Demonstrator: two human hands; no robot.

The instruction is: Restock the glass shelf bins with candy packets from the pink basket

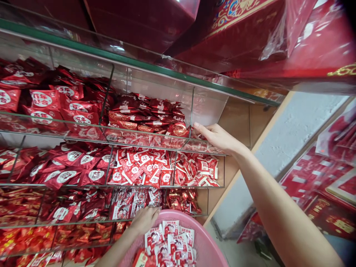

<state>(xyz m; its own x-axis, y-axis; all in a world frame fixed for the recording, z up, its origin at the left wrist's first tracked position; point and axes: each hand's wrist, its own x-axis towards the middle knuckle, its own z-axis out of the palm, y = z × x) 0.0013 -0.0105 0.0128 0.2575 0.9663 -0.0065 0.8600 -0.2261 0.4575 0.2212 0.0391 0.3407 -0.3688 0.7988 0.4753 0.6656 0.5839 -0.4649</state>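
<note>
My left hand (144,220) is low in the view, curled over the front of a glass compartment of white-and-red packets (125,209). I cannot tell whether its fingers hold any. Just beneath that hand, a pink plastic basket (201,241) holds a heap of similar white-and-red packets (169,241). Higher up, my right hand (215,137) rests its outstretched fingers on the front glass edge of a compartment of shiny red sachets (144,115). It holds nothing.
Glass shelves (167,184) with dividers, packed with red packets, fill the left side. Large red boxes (139,22) sit overhead. Red printed cards (314,181) are displayed at the right, beside a tiled wall (236,122) and a grey floor (233,252).
</note>
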